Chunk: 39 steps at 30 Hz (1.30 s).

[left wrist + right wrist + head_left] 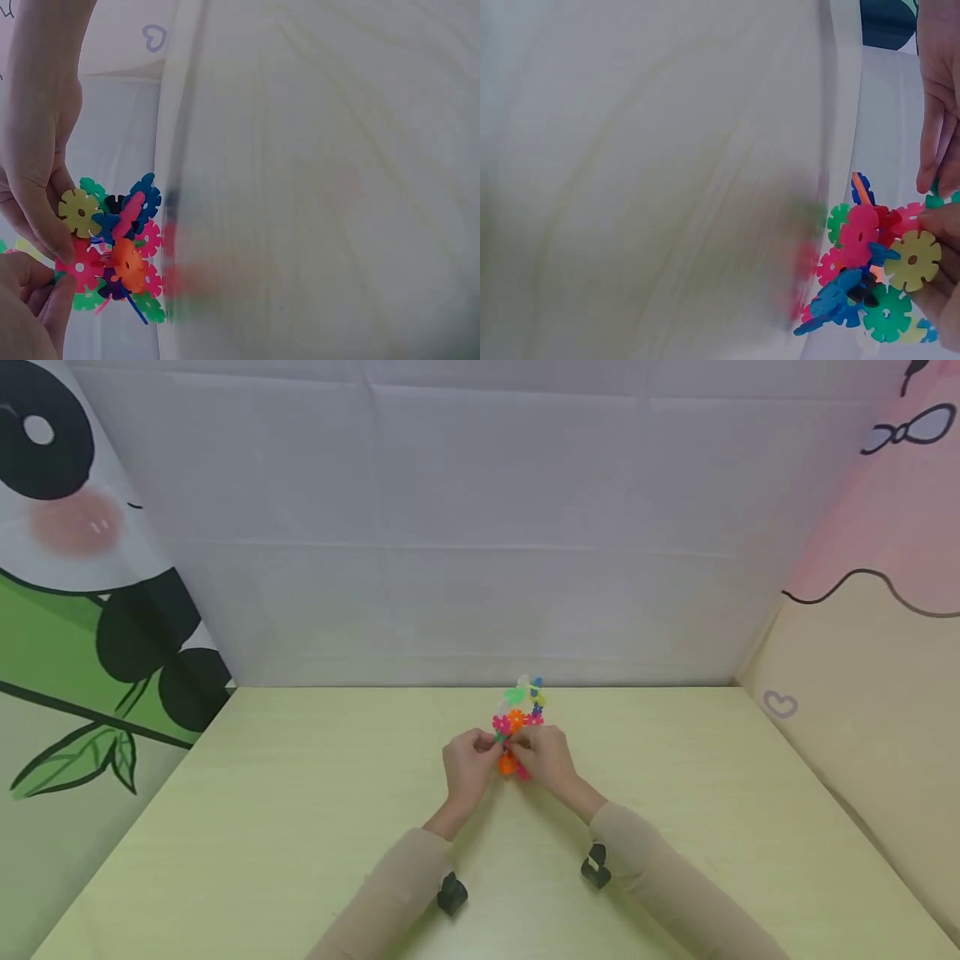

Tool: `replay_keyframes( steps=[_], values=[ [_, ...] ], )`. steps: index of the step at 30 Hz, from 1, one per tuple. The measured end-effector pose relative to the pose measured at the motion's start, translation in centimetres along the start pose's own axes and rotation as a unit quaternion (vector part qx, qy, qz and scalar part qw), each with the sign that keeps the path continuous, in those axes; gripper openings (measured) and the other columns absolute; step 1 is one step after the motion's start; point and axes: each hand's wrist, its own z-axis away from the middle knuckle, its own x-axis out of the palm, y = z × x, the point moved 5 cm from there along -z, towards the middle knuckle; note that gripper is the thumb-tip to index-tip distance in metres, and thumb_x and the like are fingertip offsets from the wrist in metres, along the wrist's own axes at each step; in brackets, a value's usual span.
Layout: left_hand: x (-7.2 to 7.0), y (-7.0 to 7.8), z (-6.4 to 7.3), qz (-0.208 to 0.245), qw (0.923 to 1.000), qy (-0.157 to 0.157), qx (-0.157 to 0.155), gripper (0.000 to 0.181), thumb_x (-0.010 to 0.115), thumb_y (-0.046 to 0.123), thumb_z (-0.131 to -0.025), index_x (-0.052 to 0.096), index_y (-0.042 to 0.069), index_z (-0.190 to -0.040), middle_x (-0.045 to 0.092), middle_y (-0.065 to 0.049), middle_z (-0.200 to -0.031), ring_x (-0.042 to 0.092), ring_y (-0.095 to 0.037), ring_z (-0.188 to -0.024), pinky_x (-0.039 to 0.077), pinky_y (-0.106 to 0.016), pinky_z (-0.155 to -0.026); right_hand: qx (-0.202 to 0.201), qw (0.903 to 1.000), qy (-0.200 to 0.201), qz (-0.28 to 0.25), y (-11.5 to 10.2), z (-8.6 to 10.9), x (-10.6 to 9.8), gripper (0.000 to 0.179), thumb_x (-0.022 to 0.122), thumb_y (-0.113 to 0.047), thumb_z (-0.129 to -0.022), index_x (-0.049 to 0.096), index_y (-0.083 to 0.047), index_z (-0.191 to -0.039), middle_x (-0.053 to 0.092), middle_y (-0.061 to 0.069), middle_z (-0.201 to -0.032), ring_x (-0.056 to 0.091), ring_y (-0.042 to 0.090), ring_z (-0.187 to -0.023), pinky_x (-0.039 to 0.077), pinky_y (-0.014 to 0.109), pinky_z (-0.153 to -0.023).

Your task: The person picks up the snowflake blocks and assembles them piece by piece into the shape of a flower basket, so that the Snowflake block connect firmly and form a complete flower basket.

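Note:
Between the two hands is a cluster of interlocking plastic snowflake discs (507,765), in pink, orange, green, blue, yellow and other colours. My right hand (546,758) grips the cluster from the right, with its fingertips at a pink disc (80,267). On the other side my left hand (470,768) has thumb and fingers pinched together at a green disc (934,201), mostly hidden by the fingers. A yellow disc (913,260) sticks out beside the right hand. An arched string of discs (514,695) rises behind the hands in the head view.
The pale yellow tabletop (300,810) lies under both forearms. A white cloth wall (480,527) stands at the back. Printed panels stand on the left (142,635) and right (870,677). Small dark wrist devices hang at the left sleeve (452,894) and right sleeve (596,867).

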Motion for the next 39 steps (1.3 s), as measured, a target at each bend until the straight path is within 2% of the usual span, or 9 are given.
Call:
replay_keyframes(
  steps=[5, 11, 17, 23, 27, 31, 34, 37, 39],
  values=[
    [0.0, -0.6, -0.1, -0.01, 0.9999, -0.008, -0.002, 0.004, 0.07, 0.003, -0.075, 0.068, 0.0, -0.074, 0.068, -0.009, -0.07, 0.064, -0.017, -0.062, 0.052, -0.022, -0.054, 0.028, 0.9993, -0.022, -0.004, 0.1, 0.1, 0.2, 0.005, 0.07, -0.006, -0.077, 0.073, -0.002, -0.078, 0.069, 0.006, -0.072, 0.063, 0.015, -0.064, 0.051, 0.024, -0.06],
    [-0.3, -1.5, -0.2, -0.033, 0.9983, -0.038, -0.028, 0.006, 0.072, 0.008, -0.074, 0.069, 0.003, -0.073, 0.068, -0.007, -0.069, 0.064, -0.015, -0.062, 0.052, -0.023, -0.055, 0.074, 0.9949, -0.068, 0.007, 0.3, 0.1, 0.6, 0.007, 0.071, -0.011, -0.077, 0.074, -0.005, -0.08, 0.07, 0.004, -0.074, 0.063, 0.015, -0.068, 0.051, 0.023, -0.062],
    [-0.4, -2.1, 0.0, -0.035, 0.9967, -0.059, -0.043, 0.01, 0.073, 0.013, -0.075, 0.069, 0.003, -0.073, 0.068, -0.006, -0.07, 0.064, -0.015, -0.063, 0.049, -0.022, -0.055, 0.079, 0.9931, -0.085, -0.013, 1.0, 0.5, 0.3, 0.009, 0.072, -0.014, -0.076, 0.073, -0.008, -0.082, 0.07, 0.002, -0.078, 0.064, 0.014, -0.073, 0.051, 0.027, -0.066],
    [-0.2, -2.4, 0.2, -0.021, 0.9968, -0.062, -0.045, 0.01, 0.073, 0.012, -0.075, 0.069, 0.003, -0.073, 0.068, -0.007, -0.071, 0.065, -0.017, -0.064, 0.05, -0.023, -0.054, 0.077, 0.9923, -0.088, -0.042, 3.6, 0.7, -2.3, 0.015, 0.07, -0.013, -0.078, 0.071, -0.005, -0.09, 0.07, 0.006, -0.089, 0.063, 0.021, -0.085, 0.05, 0.04, -0.078],
    [-0.4, -2.5, 0.2, -0.02, 0.9967, -0.065, -0.044, 0.011, 0.073, 0.013, -0.075, 0.069, 0.003, -0.075, 0.069, -0.007, -0.072, 0.066, -0.016, -0.065, 0.051, -0.023, -0.056, 0.089, 0.9925, -0.073, -0.041, 6.2, 0.1, -3.5, 0.019, 0.068, -0.013, -0.081, 0.068, -0.001, -0.095, 0.068, 0.011, -0.094, 0.062, 0.026, -0.089, 0.05, 0.042, -0.081],
    [-0.5, -2.4, 0.1, -0.03, 0.9968, -0.065, -0.037, 0.011, 0.073, 0.013, -0.075, 0.069, 0.004, -0.078, 0.069, -0.006, -0.074, 0.066, -0.016, -0.066, 0.053, -0.024, -0.06, 0.098, 0.9885, -0.075, -0.087, 8.0, -0.9, -3.2, 0.032, 0.063, -0.009, -0.084, 0.057, 0.005, -0.112, 0.062, 0.019, -0.106, 0.058, 0.034, -0.097, 0.048, 0.045, -0.085],
    [-0.6, -2.4, 0.3, -0.034, 0.9965, -0.071, -0.029, 0.011, 0.073, 0.012, -0.075, 0.068, 0.004, -0.08, 0.069, -0.007, -0.076, 0.066, -0.017, -0.067, 0.053, -0.024, -0.061, 0.095, 0.9786, -0.103, -0.151, 8.6, -1.4, -2.3, 0.041, 0.056, -0.005, -0.088, 0.045, 0.007, -0.126, 0.053, 0.026, -0.118, 0.052, 0.04, -0.107, 0.044, 0.048, -0.09],
    [-0.5, -2.5, 0.3, -0.031, 0.9955, -0.088, -0.019, 0.011, 0.072, 0.012, -0.076, 0.068, 0.003, -0.082, 0.069, -0.008, -0.077, 0.067, -0.018, -0.069, 0.053, -0.024, -0.06, 0.103, 0.9713, -0.112, -0.182, 9.0, -1.4, -1.9, 0.038, 0.052, -0.003, -0.09, 0.044, 0.008, -0.126, 0.051, 0.028, -0.121, 0.05, 0.041, -0.11, 0.042, 0.048, -0.093],
    [-0.5, -2.7, 0.1, -0.024, 0.9949, -0.096, -0.019, 0.012, 0.072, 0.012, -0.076, 0.069, 0.003, -0.082, 0.07, -0.008, -0.078, 0.067, -0.018, -0.07, 0.053, -0.024, -0.06, 0.114, 0.9729, -0.102, -0.174, 9.1, -1.1, -2.1, 0.031, 0.052, -0.003, -0.09, 0.051, 0.007, -0.119, 0.056, 0.026, -0.115, 0.053, 0.039, -0.107, 0.044, 0.047, -0.091]
  ],
)
